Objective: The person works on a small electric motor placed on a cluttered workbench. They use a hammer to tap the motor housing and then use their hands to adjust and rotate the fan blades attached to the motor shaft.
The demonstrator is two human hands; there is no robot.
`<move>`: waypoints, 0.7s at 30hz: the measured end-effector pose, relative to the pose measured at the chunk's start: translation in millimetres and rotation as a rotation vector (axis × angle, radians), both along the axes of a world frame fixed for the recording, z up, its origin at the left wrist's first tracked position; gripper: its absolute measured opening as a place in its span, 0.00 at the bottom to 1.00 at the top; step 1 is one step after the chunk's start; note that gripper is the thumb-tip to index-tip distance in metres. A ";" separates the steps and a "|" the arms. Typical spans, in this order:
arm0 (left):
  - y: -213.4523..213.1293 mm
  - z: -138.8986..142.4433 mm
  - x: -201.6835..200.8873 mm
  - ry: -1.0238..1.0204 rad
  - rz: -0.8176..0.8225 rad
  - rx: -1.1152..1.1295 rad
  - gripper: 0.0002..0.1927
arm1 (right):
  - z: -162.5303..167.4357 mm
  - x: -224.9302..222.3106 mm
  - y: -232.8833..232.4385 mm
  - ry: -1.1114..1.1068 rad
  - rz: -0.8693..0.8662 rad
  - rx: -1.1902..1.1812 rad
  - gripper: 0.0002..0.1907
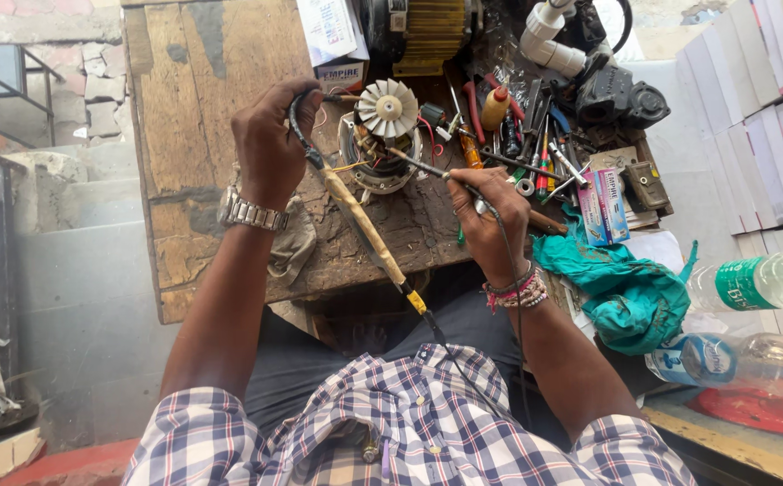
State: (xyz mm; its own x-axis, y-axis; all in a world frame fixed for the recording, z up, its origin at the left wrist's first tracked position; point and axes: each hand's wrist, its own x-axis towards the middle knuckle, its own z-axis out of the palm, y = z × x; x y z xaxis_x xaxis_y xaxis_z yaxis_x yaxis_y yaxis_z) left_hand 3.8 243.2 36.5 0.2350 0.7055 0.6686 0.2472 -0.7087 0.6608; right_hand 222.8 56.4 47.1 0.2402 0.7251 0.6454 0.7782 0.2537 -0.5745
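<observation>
Soldering work on a small electric motor is seen from the head camera, the only view given. The motor, with its pale fan wheel on top and coloured leads hanging from its side, sits on the wooden worktop just ahead of both hands and between them.

The left hand is closed around a dark cable, part of it wrapped in tan tape, which is bent over at the top of the fist and runs back toward the body. The right hand is closed pen-fashion on a slim soldering iron, whose tip is pointed forward and to the left of that hand, at or very near the motor's side; whether it actually touches cannot be told.

Beyond and to the right of the right hand a heap of screwdrivers and pliers is spread, a teal cloth is bunched just beside the wrist, and two plastic bottles lie farther right.

The step in hand is judged to be the joining of a lead at the motor's terminals. For the next move, the tip would need to be held steady on the joint while the cable end is brought up by the left hand, kept clear of the fan blades and neighbouring wires.
</observation>
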 end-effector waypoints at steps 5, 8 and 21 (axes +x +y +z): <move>1.2 0.4 2.9 -0.025 0.013 -0.011 0.05 | 3.8 2.8 -6.7 0.026 -0.035 0.006 0.07; -0.2 -0.7 2.0 -0.040 -0.010 -0.029 0.05 | 4.9 6.9 -13.4 0.082 -0.056 -0.032 0.06; -0.8 -5.6 2.4 -0.057 -0.003 -0.038 0.06 | -1.1 8.5 -13.0 0.093 -0.042 -0.047 0.06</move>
